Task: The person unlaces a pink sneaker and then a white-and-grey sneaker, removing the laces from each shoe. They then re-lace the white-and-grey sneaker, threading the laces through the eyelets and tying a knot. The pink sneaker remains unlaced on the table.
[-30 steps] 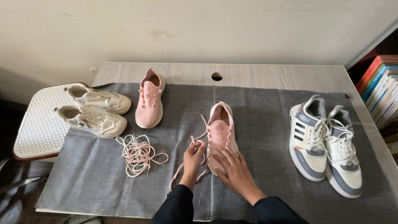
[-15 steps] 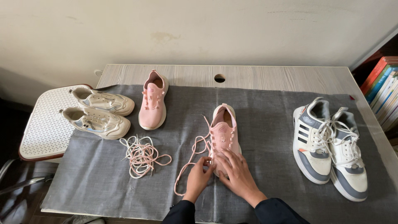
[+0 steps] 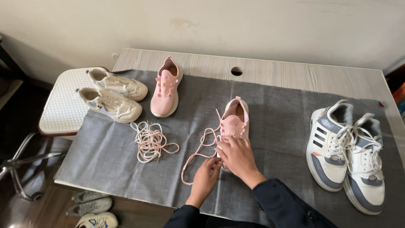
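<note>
- Pink shoe [image 3: 235, 120] lies near the middle of the grey cloth [image 3: 274, 105] on the counter [image 3: 287, 76], toe toward the person; the right hand [image 3: 237, 154] is pressed flat over its front, fingers spread. If that press eases, the shoe could slide on the cloth.
- Left hand [image 3: 206, 175] sits at the toe's left side, fingertips drawn together as if pinching the pink lace [image 3: 200, 147]; whether the lace end is truly gripped I cannot tell. A weak pinch could let the end drop out.
- The lace loops loosely over the cloth, so a pull could draw it tight into a knot or twist it.
- The pile of loose laces [image 3: 149, 141] lies near the trailing loop; a sweep of the left hand could tangle the two.
- The other pink shoe [image 3: 166, 88] and the cream pair [image 3: 114, 95] stand well apart, at little risk, like the grey-and-white pair [image 3: 346, 154] at the right.
- The cloth could bunch if the shoe is dragged.
</note>
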